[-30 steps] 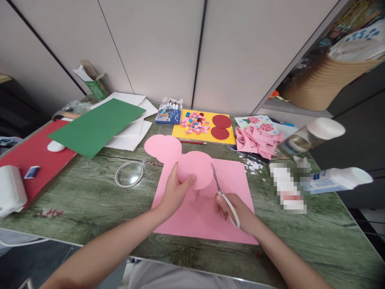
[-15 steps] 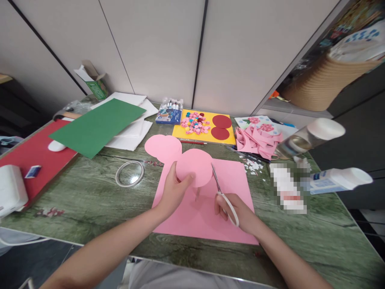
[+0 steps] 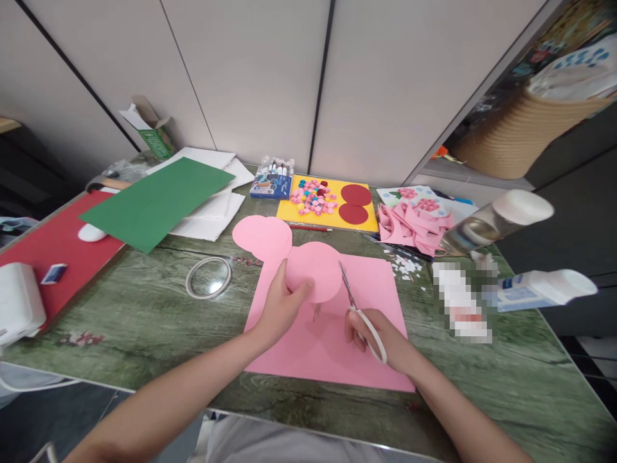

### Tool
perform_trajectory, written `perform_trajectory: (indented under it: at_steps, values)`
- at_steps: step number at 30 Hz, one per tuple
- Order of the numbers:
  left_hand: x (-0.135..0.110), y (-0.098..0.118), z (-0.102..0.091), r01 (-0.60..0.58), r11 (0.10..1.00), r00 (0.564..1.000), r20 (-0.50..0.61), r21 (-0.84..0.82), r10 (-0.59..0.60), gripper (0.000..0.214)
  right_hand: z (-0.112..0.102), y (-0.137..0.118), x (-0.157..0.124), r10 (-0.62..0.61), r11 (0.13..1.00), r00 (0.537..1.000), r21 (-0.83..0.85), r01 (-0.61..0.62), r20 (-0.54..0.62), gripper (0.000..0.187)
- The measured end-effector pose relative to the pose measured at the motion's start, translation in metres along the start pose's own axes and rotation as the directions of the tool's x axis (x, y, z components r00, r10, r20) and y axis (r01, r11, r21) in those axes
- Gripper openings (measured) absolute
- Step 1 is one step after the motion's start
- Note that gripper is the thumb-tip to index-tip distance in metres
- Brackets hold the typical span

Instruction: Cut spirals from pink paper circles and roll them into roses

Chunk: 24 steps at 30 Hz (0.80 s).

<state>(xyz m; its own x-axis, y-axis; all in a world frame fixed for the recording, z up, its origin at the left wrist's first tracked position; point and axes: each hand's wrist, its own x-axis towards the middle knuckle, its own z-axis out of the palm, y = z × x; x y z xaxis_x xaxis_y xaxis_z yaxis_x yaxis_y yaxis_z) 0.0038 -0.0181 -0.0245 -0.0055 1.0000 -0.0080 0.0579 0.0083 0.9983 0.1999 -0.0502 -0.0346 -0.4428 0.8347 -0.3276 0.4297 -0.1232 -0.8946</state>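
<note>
Pinched between the thumb and fingers of my left hand (image 3: 282, 305) is a pink paper circle (image 3: 315, 270), held above a large pink sheet (image 3: 359, 354). My right hand (image 3: 376, 337) grips white-handled scissors (image 3: 370, 331), their blades pointing up along the right edge of the circle. A small scrap shows under the circle; its kind is hard to make out. Just beyond my left hand, more pink circles (image 3: 260, 235) overlap on the table.
Behind lies a yellow sheet (image 3: 328, 223) with colourful pompoms (image 3: 315, 199) and two red circles (image 3: 354, 214). Pink offcuts (image 3: 409, 228) and bottles (image 3: 535, 288) stand to the right. On the left are a tape roll (image 3: 208, 278), green sheet (image 3: 154, 206) and red sheet (image 3: 53, 238).
The pink circle in my left hand has turned and dropped slightly. My right hand with the scissors has barely moved.
</note>
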Motion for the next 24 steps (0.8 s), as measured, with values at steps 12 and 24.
perform_trajectory:
  at_steps: [12, 24]
  values:
    - [0.0020, -0.0030, -0.0013, 0.001, 1.000, 0.998, -0.064, 0.011, -0.001, 0.026, -0.0018, -0.0029, -0.0003, -0.001, 1.000, 1.000, -0.012, 0.002, 0.011, 0.052]
    - [0.0010, -0.0013, 0.0005, 0.000, 1.000, 0.996, -0.092, -0.003, 0.000, 0.024, 0.0010, 0.0001, 0.0007, 0.015, 1.000, 1.000, -0.014, -0.015, 0.007, 0.053]
